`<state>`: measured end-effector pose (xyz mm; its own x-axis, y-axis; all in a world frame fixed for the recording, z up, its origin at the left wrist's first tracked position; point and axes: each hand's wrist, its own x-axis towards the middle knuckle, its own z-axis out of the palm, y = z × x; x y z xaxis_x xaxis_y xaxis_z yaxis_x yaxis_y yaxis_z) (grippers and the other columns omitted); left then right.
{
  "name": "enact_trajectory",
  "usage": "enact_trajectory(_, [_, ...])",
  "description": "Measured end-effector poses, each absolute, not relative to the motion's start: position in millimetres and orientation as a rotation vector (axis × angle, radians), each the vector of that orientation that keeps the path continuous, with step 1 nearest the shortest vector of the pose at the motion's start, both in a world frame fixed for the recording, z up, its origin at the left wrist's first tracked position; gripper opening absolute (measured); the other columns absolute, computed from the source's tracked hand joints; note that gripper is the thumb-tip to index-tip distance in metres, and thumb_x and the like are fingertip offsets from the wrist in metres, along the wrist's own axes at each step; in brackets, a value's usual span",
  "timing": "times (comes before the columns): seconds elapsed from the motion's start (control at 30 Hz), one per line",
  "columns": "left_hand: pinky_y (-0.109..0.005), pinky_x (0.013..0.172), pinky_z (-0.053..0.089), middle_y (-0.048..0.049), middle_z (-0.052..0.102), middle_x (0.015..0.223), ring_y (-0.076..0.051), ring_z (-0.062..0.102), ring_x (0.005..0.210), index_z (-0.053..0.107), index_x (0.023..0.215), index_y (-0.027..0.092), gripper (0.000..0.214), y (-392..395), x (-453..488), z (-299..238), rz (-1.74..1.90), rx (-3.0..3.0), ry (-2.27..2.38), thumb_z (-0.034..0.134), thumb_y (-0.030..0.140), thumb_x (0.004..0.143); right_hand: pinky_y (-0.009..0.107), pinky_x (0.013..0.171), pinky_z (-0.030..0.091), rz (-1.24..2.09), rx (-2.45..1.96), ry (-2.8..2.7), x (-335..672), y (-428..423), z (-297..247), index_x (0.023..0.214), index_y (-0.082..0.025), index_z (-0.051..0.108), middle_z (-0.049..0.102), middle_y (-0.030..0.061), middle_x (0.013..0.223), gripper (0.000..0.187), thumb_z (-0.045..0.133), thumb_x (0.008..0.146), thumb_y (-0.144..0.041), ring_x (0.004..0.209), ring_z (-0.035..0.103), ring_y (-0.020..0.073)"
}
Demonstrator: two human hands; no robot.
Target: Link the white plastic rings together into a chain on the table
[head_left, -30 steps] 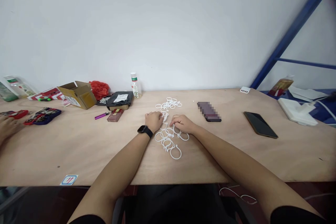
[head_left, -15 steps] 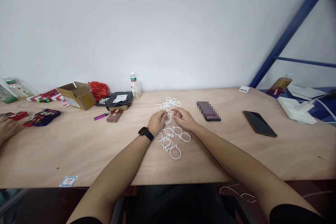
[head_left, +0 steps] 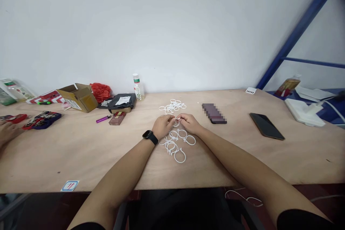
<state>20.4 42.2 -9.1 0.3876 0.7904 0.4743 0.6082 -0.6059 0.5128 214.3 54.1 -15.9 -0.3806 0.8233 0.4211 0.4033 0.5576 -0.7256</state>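
Observation:
My left hand (head_left: 162, 125), with a black watch on its wrist, and my right hand (head_left: 189, 122) meet at the middle of the wooden table (head_left: 81, 151). Both pinch one small white plastic ring (head_left: 176, 121) between their fingertips. Just in front of them lies a linked cluster of white rings (head_left: 175, 143). A second heap of loose white rings (head_left: 173, 106) lies just beyond the hands.
A blurred dark phone (head_left: 214, 113) and a black phone (head_left: 266, 126) lie to the right. At left are a cardboard box (head_left: 77, 97), a white bottle (head_left: 137, 87), a purple lighter (head_left: 103, 119), a brown packet (head_left: 116, 118), and another person's hand (head_left: 7, 133).
Both hands lifted off the table and came together over the rings, fingertips now pinching one ring between them. The camera view barely shifted.

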Motion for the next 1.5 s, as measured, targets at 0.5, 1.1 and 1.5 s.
enact_trajectory(0.5, [-0.032, 0.091, 0.047, -0.0058, 0.073, 0.096, -0.019, 0.064, 0.094, 0.072, 0.092, 0.019, 0.029, 47.3, 19.6, -9.8, 1.103, 2.208, 1.045, 0.054, 0.042, 0.090, 0.021, 0.050, 0.039, 0.885, -1.041, -1.812, 216.4, 55.8, -14.0, 0.063, -0.018, 0.057, 0.056, -0.0012, 0.055, 0.020, 0.039, 0.071, -0.016, 0.050, 0.049, 0.0114])
enact_trajectory(1.1, [-0.045, 0.097, 0.033, -0.0055, 0.070, 0.109, -0.026, 0.056, 0.108, 0.069, 0.103, 0.024, 0.025, 57.2, 10.8, -16.1, 0.695, 2.325, 1.670, 0.055, 0.037, 0.087, 0.024, 0.072, 0.045, 0.435, -0.967, -2.297, 215.2, 54.7, -15.9, 0.068, -0.018, 0.069, 0.068, 0.0035, 0.074, 0.024, 0.047, 0.076, -0.010, 0.072, 0.062, 0.0154])
enact_trajectory(1.5, [-0.029, 0.078, 0.050, -0.0056, 0.068, 0.092, -0.016, 0.062, 0.081, 0.064, 0.106, 0.017, 0.022, 58.2, 17.3, -23.0, 1.169, 2.118, 1.163, 0.057, 0.028, 0.088, 0.025, 0.069, 0.044, 0.344, -1.154, -2.091, 215.9, 56.2, -17.7, 0.126, -0.021, 0.057, 0.069, 0.0023, 0.094, 0.043, 0.059, 0.083, -0.021, 0.071, 0.058, 0.0138])
